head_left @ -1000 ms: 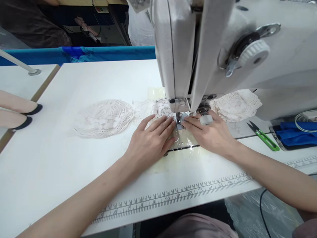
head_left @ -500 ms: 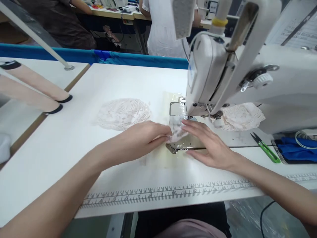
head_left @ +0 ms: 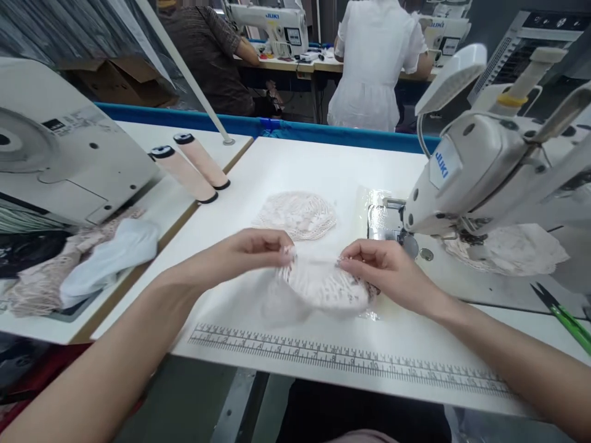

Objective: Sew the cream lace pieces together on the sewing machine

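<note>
A pale lace piece [head_left: 323, 284] hangs stretched between my two hands just above the white table [head_left: 295, 166], in front of the sewing machine [head_left: 489, 172]. My left hand [head_left: 249, 251] pinches its left top edge with closed fingers. My right hand [head_left: 383, 267] pinches the right top edge, close to the machine's needle plate [head_left: 385, 224]. A second lace piece [head_left: 298, 214] lies flat on the table behind my hands. A third lace piece [head_left: 512, 249] rests under the machine's arm on the right.
Two pink thread cones [head_left: 191, 166] lie on the neighbouring table at left, beside another machine [head_left: 60, 147] and a heap of fabric [head_left: 87, 261]. Green thread snips [head_left: 561, 317] lie at far right. A printed ruler [head_left: 351, 360] runs along the table's front edge. Two people work at the back.
My hands pulled the lace out from under the presser foot and lifted it toward me, stretched between them. My view swung left and up, away from the machine head.
</note>
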`<state>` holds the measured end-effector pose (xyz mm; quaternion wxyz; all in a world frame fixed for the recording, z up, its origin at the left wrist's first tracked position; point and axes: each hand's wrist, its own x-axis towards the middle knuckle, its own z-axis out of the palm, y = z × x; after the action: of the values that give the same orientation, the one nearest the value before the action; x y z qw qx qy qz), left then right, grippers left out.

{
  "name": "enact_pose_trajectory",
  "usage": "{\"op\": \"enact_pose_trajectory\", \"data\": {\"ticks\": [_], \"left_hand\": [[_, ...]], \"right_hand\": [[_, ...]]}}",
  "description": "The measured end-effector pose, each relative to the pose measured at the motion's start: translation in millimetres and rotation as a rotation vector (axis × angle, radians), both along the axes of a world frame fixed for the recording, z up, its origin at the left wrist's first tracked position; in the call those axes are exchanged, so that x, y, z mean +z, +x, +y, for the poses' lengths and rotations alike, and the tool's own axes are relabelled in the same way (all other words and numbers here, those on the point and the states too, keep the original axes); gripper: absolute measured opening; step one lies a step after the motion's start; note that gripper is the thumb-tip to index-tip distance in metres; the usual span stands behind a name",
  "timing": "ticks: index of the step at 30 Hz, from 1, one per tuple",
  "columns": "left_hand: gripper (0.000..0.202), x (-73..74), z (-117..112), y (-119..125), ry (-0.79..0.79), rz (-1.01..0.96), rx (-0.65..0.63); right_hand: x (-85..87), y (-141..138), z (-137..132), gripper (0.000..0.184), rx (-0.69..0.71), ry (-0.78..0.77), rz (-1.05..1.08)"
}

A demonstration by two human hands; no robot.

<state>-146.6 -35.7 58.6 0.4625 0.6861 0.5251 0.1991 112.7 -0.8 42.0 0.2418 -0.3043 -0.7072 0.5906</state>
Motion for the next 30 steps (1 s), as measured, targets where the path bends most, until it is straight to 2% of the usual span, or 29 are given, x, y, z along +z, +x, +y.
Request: {"op": "enact_pose_trajectory", "data": {"ticks": [2, 4, 6, 8, 10, 12, 17, 22, 25, 27, 28, 30], "left_hand": [[0.022, -4.4, 8.6, -12.8, 0.083, -0.052, 0.255], [0.027, -8.1, 29.1, -21.2, 0.164, 0.001, 0.402], [0.032, -13.5, 57.1, -27.3, 0.305, 0.192, 0.441], [0.032, -21.7, 84.3, -32.2, 0.415, 0.35, 0.414], [0.028, -31.3, 103.4, -35.4, 0.457, 0.412, 0.401], [0.027, -40.4, 111.8, -36.2, 0.498, 0.484, 0.399], [0.027, -53.8, 106.9, -32.0, 0.638, 0.67, 0.41], [0.035, -48.6, 101.3, -27.9, 0.801, 0.845, 0.404], [0.037, -37.6, 92.1, -14.9, 0.888, 0.869, 0.307], [0.037, -32.1, 81.5, 0.9, 0.955, 0.84, 0.274], [0.036, -30.9, 75.2, 10.3, 1.027, 0.861, 0.264], [0.029, -31.6, 62.0, 31.0, 1.19, 0.803, 0.152]], "right_hand": [[-3.2, -18.4, 10.0, 0.02, -0.088, 0.071, 0.027], [-7.8, -38.9, 28.0, 0.02, -0.184, 0.196, -0.003], [-14.2, -57.6, 50.1, 0.023, -0.251, 0.376, -0.114], [-21.8, -71.1, 70.7, 0.023, -0.352, 0.609, -0.397], [-29.3, -78.2, 85.1, 0.021, -0.397, 0.669, -0.504], [-35.2, -80.4, 92.3, 0.022, -0.408, 0.712, -0.579], [-36.9, -80.7, 95.5, 0.025, -0.379, 0.844, -0.767], [-22.9, -69.5, 82.1, 0.02, -0.318, 0.945, -0.889], [-15.8, -41.4, 50.9, 0.023, -0.275, 1.014, -0.913], [-15.6, -14.0, 24.5, 0.024, -0.149, 1.212, -0.848], [-16.9, 1.7, 12.0, 0.025, -0.128, 1.286, -0.819], [-20.9, 36.4, -7.5, 0.026, -0.156, 1.431, -0.749]]}}
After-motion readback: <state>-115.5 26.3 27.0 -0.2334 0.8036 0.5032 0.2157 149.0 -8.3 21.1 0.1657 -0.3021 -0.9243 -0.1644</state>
